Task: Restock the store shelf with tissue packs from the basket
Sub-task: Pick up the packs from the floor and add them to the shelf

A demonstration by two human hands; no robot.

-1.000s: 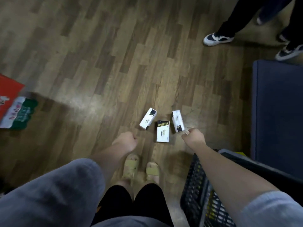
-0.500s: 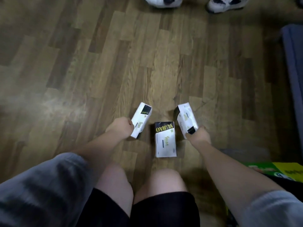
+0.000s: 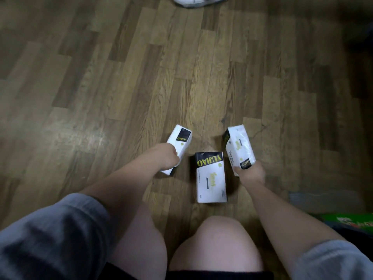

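Below, each hand's fingers clenched round a boxy white tissue pack: left hand (image 3: 168, 158), right hand (image 3: 251, 172); third pack (image 3: 211, 178) flat on woodgrain floor (image 3: 121, 77).

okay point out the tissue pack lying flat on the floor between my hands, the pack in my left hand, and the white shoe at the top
Middle tissue pack (image 3: 211, 178), head view: centre of its white top face.
Left-hand tissue pack (image 3: 180, 140), head view: white face beside the black label.
White shoe (image 3: 199, 1), head view: sole edge at the frame's top.
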